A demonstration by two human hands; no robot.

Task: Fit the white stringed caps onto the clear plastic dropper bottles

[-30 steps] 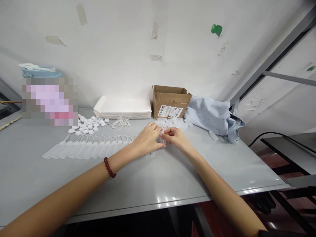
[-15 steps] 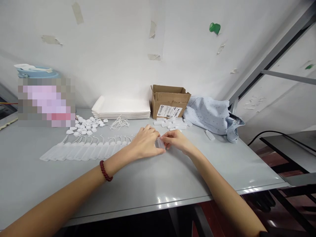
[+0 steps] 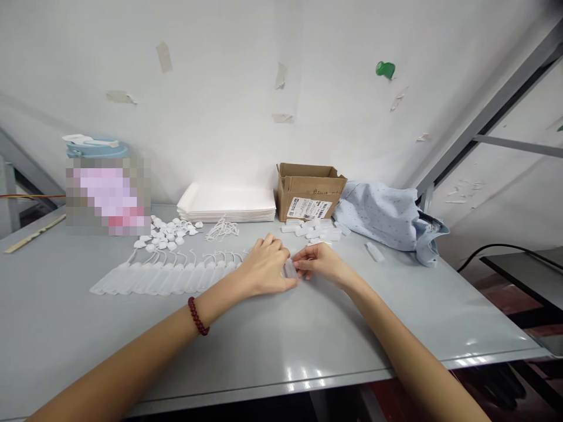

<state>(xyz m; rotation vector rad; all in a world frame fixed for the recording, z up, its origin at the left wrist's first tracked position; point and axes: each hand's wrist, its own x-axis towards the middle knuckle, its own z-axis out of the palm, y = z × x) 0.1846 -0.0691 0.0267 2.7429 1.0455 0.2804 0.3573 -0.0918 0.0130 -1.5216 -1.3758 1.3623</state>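
Note:
Between my two hands a small translucent plastic case lies on the grey table. My left hand is closed around its left side, thumb along the near end. At the case's upper right edge, my right hand has its fingers curled together in a pinch; what is between those fingertips is hidden. Left of my left hand runs a row of similar translucent cases with white cords looping from their far ends. Behind my hands lies a loose pile of clear cases, and a single case rests farther right.
White caps and a bundle of white cords lie behind the row. At the wall stand a stack of white sheets, a cardboard box and a crumpled blue cloth. A blue container is at left.
The camera view has shifted, so everything sits slightly lower and to the right. My hands stay at the same case; the right fingers have drawn back slightly from the left hand.

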